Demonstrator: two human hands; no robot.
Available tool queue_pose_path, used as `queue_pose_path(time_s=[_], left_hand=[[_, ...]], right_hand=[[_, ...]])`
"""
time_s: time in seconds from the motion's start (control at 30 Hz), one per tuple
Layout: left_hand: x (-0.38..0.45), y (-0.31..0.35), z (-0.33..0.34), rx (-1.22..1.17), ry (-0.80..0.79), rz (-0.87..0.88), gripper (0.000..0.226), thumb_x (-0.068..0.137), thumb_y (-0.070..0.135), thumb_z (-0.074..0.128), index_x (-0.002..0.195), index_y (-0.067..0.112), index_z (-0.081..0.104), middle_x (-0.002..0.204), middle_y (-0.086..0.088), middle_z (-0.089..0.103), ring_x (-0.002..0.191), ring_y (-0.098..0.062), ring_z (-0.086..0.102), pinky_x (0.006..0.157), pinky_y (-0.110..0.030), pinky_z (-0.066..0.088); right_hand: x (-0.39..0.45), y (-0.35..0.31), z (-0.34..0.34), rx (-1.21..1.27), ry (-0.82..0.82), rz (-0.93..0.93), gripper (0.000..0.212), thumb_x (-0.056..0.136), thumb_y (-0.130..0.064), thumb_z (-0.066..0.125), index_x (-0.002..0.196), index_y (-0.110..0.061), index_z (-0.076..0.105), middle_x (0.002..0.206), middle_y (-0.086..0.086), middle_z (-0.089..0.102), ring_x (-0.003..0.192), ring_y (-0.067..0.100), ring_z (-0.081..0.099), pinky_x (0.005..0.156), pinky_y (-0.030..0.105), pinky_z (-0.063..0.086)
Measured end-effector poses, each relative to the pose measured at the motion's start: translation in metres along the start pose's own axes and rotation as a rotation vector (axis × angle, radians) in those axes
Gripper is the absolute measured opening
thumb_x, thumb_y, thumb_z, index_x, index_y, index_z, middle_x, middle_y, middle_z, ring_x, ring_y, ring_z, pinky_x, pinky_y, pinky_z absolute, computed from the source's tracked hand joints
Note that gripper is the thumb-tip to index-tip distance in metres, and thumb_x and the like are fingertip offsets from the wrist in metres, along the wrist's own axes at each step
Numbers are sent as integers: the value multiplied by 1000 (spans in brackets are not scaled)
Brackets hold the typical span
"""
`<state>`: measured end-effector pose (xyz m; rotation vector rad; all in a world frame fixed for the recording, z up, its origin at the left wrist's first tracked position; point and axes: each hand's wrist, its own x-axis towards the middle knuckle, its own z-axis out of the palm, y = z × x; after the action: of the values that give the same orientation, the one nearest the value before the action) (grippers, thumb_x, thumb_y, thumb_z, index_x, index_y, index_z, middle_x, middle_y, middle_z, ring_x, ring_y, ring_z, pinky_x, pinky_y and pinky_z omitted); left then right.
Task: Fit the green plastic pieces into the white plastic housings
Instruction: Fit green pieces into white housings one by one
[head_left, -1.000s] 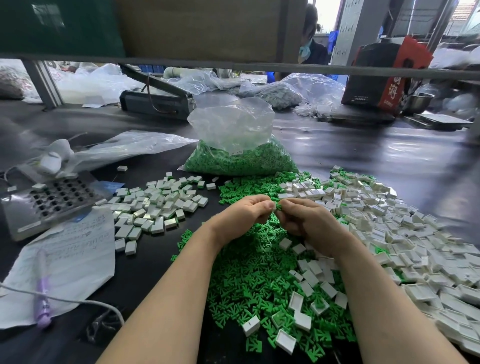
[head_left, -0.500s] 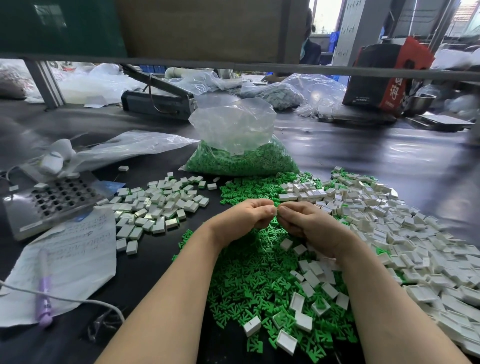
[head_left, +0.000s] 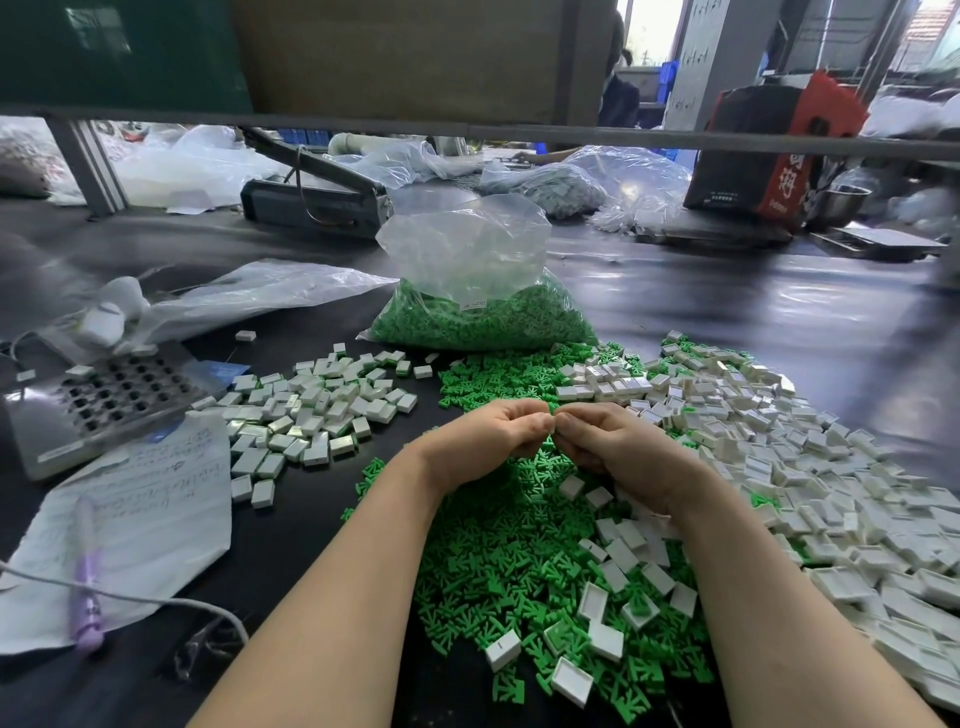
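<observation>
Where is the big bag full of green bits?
The clear bag of green pieces stands mid-table, behind the loose green pieces and both hands, with the black sealing machine further back.

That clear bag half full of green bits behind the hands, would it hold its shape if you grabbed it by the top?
Probably not. The clear bag looks like thin, crinkled film, so its empty top would likely collapse in a grip. The green pieces slump wide at the bottom, so they would probably shift and sag when lifted. Its mouth seems open, so tipping could spill them.
</observation>
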<state>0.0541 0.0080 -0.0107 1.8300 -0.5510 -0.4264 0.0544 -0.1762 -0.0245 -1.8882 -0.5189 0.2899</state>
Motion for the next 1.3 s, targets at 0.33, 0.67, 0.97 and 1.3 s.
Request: queue_pose_path(time_s=[0.33, 0.67, 0.97, 1.3], left_hand=[[-2, 0, -4, 29, 27, -38, 22, 105, 19, 41, 91, 7, 52, 72, 3, 42, 68, -9, 38, 69, -25, 33], [-5, 10, -14, 93, 253, 112, 8, 89, 15, 69, 97, 14, 71, 82, -8, 68, 73, -10, 58, 73, -29, 53], [2, 13, -3, 67, 364, 198, 8, 86, 5, 71, 91, 10, 72, 82, 1, 63, 69, -4, 62, 68, -19, 51], [4, 14, 0, 5, 330, 181, 9, 91, 7, 66, 91, 14, 70, 79, 3, 69, 75, -7, 62, 79, -30, 53]], right_hand=[[0, -1, 2, 64, 25, -20, 34, 103, -26, 45, 72, -18, 55, 56, -14, 41, 49, 0, 34, 47, 11, 32], [0, -7, 4, 283, 85, -3, 45, 92, -56, 49, 65, -21, 58, 54, -4, 41, 47, 10, 32, 44, 17, 29], [10, -8, 12, 526, 2, 87, 55, 83, -67, 46, 84, -14, 62, 64, 8, 55, 53, 15, 43, 42, 21, 28], [10, -8, 16, 680, 48, 82, 47, 89, -57, 45, 75, -16, 63, 66, 0, 52, 52, 8, 43, 48, 20, 32]])
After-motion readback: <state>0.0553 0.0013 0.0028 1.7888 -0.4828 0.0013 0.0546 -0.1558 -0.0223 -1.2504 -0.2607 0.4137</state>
